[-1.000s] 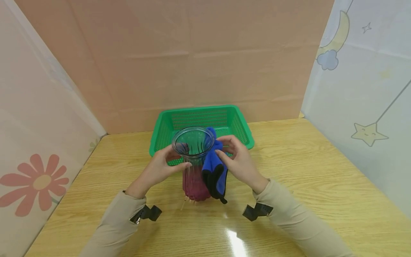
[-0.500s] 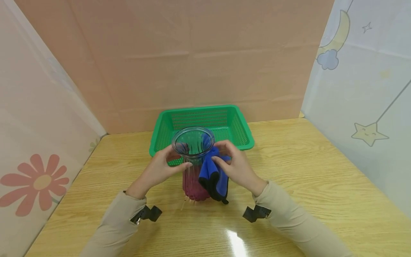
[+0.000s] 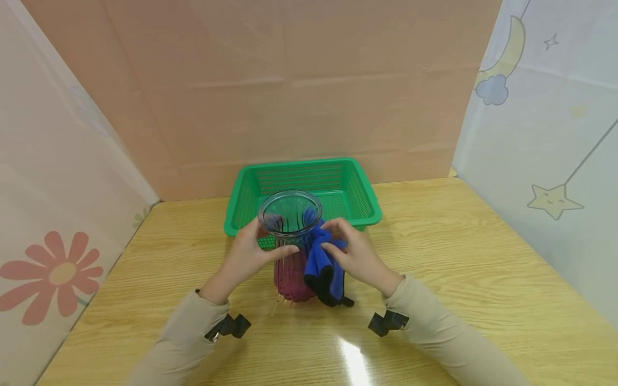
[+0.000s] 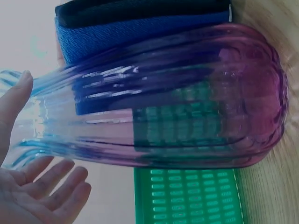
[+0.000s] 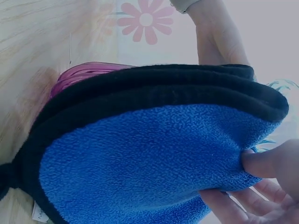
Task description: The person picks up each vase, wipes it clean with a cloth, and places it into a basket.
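Ribbed glass vase (image 3: 291, 268), upright on the worktop (image 3: 463, 257) in front of the person; clear, bluish neck and flared rim, pink toward the base. Left hand (image 3: 246, 254) at its neck: thumb on the near side, fingers curving round behind; from the left wrist, the fingers look slightly spread, thumb lying along the glass.

Blue cloth (image 3: 319, 262) with black edging hangs in folds on the vase's right-hand side, up near the neck; its blue shows through the glass. Right hand (image 3: 358, 254) pinches the gathered upper part, thumb against fingers. Black loop (image 5: 6, 181) at one corner; white label (image 5: 39, 213) by the lower edge, lettering mostly hidden.

Just behind the vase: green perforated basket (image 3: 364, 190), long side toward the person, partly seen through the rim.

Beige sleeves (image 3: 436, 324) on both arms, a black wrist device (image 3: 236, 325) at each cuff. Bright reflection on the wood grain between the forearms.

Farther out: plain tan backdrop (image 3: 299, 80); pink flower (image 3: 63, 273) printed on the left panel; moon, cloud and smiling star (image 3: 555, 201) on the right one.
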`<act>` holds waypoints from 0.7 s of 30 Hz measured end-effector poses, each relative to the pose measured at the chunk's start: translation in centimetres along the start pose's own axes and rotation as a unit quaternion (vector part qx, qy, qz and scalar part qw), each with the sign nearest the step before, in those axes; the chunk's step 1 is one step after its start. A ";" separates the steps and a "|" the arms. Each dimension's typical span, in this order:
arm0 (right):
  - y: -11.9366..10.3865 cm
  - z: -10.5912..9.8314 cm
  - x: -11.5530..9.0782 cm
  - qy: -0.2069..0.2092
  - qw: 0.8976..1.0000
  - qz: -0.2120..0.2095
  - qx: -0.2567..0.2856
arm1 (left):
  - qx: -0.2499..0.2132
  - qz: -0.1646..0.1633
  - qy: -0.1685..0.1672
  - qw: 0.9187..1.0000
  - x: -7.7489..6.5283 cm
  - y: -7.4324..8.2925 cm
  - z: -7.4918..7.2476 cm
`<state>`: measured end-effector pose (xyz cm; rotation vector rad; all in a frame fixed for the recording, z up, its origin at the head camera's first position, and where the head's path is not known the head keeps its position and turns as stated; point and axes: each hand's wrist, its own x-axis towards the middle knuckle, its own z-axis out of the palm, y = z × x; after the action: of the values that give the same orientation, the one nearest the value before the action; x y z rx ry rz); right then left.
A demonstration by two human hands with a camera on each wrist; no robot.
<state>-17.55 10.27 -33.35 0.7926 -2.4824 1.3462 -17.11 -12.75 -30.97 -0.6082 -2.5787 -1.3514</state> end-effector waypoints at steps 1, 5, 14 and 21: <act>0.0 0.0 0.0 -0.003 1.000 -0.001 -0.001 | 0.001 -0.002 0.003 1.000 0.0 0.1 0.1; 0.1 -0.1 -0.1 -0.019 1.000 0.000 0.000 | 0.011 -0.011 0.012 1.000 -0.1 0.4 0.3; 0.4 -0.1 -0.2 -0.041 0.999 -0.003 0.001 | 0.028 -0.005 0.037 0.999 -0.2 0.4 0.7; 0.7 -0.2 -0.4 -0.056 0.998 0.005 -0.001 | 0.025 0.010 0.047 0.999 -0.2 0.4 0.7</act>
<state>-17.66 10.86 -33.94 0.8800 -2.5746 1.3379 -16.71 -12.02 -31.19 -0.5464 -2.5166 -1.2740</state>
